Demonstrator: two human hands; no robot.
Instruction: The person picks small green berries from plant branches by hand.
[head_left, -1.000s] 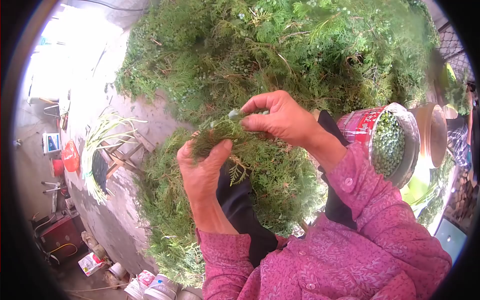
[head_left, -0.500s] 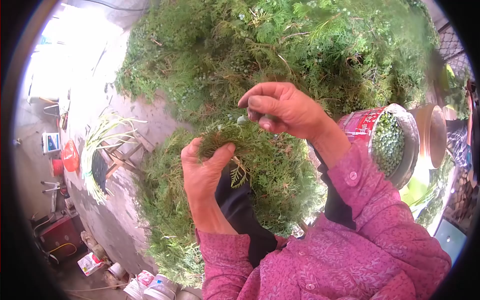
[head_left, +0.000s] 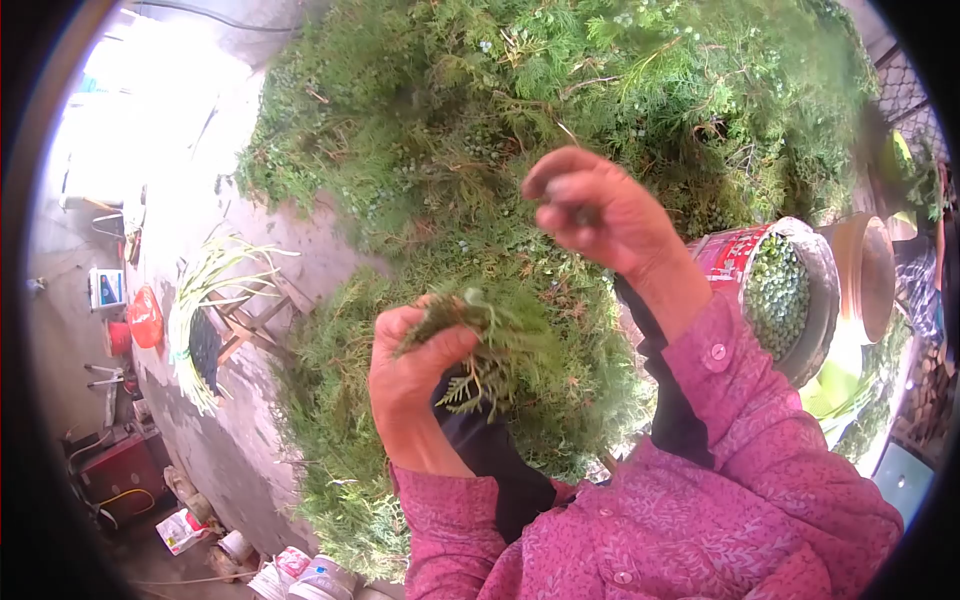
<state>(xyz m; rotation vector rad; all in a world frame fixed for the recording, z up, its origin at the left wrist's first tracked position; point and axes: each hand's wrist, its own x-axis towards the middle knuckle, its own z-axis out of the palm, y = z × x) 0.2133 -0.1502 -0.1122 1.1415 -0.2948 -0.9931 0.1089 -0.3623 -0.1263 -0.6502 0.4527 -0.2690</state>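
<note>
My left hand point(head_left: 410, 362) is closed around a leafy cypress sprig point(head_left: 475, 325), its thumb pressed across the stems. A pale green cone point(head_left: 474, 297) shows at the top of the sprig. Up and to the right, my right hand point(head_left: 600, 215) is raised with its fingers curled in. Those fingers are smeared by motion, and whatever lies between them is hidden. More cut cypress branches point(head_left: 560, 400) lie beneath both hands. To the right of my right forearm, a red-labelled bucket point(head_left: 722, 258) holds many small green cones point(head_left: 777, 300).
A big heap of cypress branches point(head_left: 420, 130) fills the far side. At left, long green stalks point(head_left: 190, 310) lie over a small wooden stool point(head_left: 245, 325), near a red bag point(head_left: 145, 315). A tan bucket point(head_left: 862, 275) stands beyond the red-labelled one. White tubs point(head_left: 320, 577) sit at lower left.
My right hand has moved right and away from the sprig, its fingers curling further in. The left hand keeps its hold, and the sprig has tipped and swung slightly downward.
</note>
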